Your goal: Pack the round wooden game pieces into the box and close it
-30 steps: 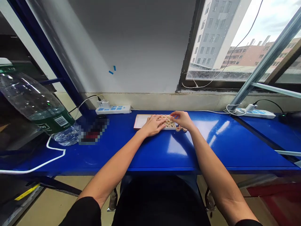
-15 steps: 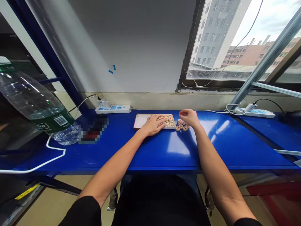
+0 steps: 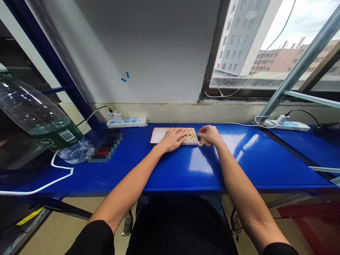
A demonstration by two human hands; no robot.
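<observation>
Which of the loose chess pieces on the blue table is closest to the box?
The front-left Chinese chess piece, beside the front right corner of the box. The other loose pieces in view lie farther right, nearer the right hand.

A big bottle (image 3: 45, 117) w/ a green label is at far L, w/ some water in the btm. A fat white cord (image 3: 29, 193) runs by it. On the blue worktop (image 3: 172, 170), nr the wall (image 3: 159, 53), is a white pwr strip (image 3: 126, 122) w/ a plug (image 3: 116, 116) in it. A 2nd strip (image 3: 297, 126) is at far R. Two blue bits (image 3: 123, 79) are stuck on the wall. Thru the window (image 3: 225, 83), up R, you see a grey bldg (image 3: 240, 39) & a pink bldg (image 3: 273, 62).
</observation>
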